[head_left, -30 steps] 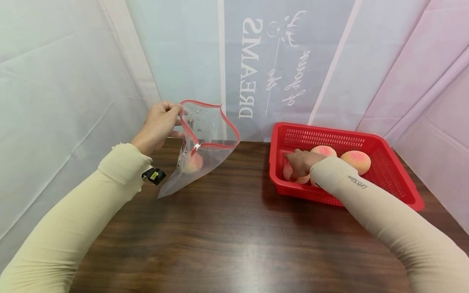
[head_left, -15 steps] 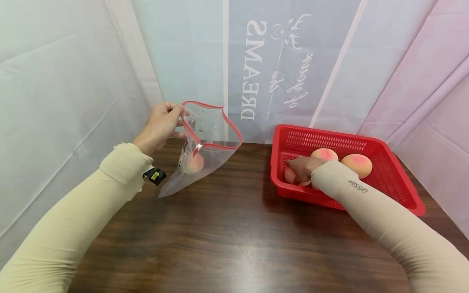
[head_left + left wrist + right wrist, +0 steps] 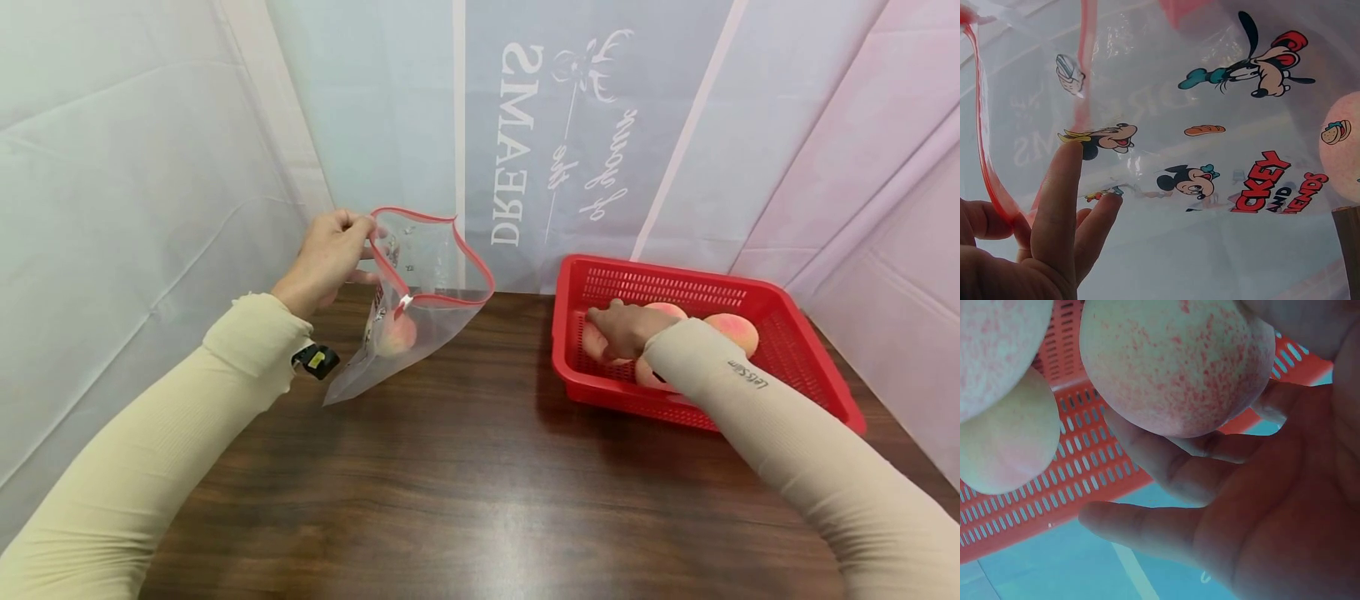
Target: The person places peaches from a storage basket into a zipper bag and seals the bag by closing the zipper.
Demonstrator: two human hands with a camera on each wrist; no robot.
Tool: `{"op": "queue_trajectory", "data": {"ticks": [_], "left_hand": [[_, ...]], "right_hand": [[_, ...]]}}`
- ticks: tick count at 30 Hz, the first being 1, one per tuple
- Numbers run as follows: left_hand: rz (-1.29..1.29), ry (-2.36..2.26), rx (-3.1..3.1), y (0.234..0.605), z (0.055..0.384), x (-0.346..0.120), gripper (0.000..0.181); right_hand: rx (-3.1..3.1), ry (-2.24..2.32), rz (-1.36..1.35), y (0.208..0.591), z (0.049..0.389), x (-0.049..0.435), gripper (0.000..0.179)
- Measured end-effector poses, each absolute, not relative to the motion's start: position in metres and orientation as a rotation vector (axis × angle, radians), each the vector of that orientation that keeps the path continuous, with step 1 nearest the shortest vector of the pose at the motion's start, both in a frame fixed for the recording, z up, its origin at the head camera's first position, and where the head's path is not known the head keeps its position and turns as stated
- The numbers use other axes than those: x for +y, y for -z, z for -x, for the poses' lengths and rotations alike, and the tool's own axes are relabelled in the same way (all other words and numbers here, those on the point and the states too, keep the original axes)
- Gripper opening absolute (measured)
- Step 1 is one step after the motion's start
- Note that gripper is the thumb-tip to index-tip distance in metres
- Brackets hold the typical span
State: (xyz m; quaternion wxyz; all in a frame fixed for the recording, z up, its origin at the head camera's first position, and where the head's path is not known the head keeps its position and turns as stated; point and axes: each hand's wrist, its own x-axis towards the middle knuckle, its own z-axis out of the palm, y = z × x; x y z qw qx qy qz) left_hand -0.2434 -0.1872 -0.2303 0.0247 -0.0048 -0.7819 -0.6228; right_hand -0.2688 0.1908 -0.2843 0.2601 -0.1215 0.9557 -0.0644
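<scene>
My left hand [image 3: 326,254] pinches the red-edged rim of a clear zip bag [image 3: 442,329], which hangs with its mouth wide. Inside the bag, low down, is one peach [image 3: 397,333]. Cartoon prints cover the bag's side in the left wrist view, where two fingers [image 3: 1057,212] lie along the plastic. Over at the basket's left end, my right hand [image 3: 628,327] grips another peach [image 3: 1179,362], fingers curled under it and thumb on the other side. In the head view the hand hides part of that peach [image 3: 595,343].
The red perforated basket [image 3: 825,358] stands on the dark wooden table [image 3: 465,483] at the right. More peaches lie in it: one to the right [image 3: 733,331], one behind the hand [image 3: 663,310] and one below the wrist [image 3: 647,375]. A printed cloth [image 3: 405,108] hangs behind.
My right hand, first reaching down among the peaches, has risen slightly with one peach in its grip. The left hand and the bag stay nearly where they were.
</scene>
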Motion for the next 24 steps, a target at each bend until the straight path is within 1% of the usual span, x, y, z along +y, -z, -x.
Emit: {"op": "queue_trajectory", "data": {"ticks": [3, 5, 6, 7, 10, 15, 17, 21, 24], "left_hand": [[0.007, 1.919, -2.421, 0.230, 0.244, -0.187, 0.022], [0.005, 1.913, -2.420, 0.230, 0.244, -0.187, 0.023], [0.005, 1.910, -2.420, 0.230, 0.244, -0.187, 0.023], [0.004, 1.910, -2.419, 0.230, 0.244, -0.187, 0.023], [-0.002, 1.910, -2.419, 0.229, 0.244, -0.187, 0.022], [-0.012, 1.916, -2.419, 0.229, 0.244, -0.187, 0.021], [-0.010, 1.917, -2.420, 0.229, 0.244, -0.186, 0.021], [-0.008, 1.924, -2.422, 0.229, 0.244, -0.187, 0.023], [-0.009, 1.928, -2.421, 0.229, 0.244, -0.188, 0.024]], "right_hand": [[2.669, 0.001, 0.495, 0.283, 0.272, 0.189, 0.091], [2.680, 0.009, 0.511, 0.281, 0.273, 0.189, 0.083], [2.685, 0.033, 0.511, 0.279, 0.274, 0.190, 0.082], [2.692, 0.049, 0.508, 0.277, 0.274, 0.190, 0.082], [2.688, 0.118, 0.474, 0.271, 0.273, 0.192, 0.090], [2.711, 0.228, 0.429, 0.263, 0.271, 0.195, 0.096], [2.730, 0.212, 0.450, 0.261, 0.271, 0.195, 0.092], [2.739, 0.193, 0.462, 0.257, 0.271, 0.194, 0.093], [2.751, 0.182, 0.482, 0.254, 0.271, 0.192, 0.089]]}}
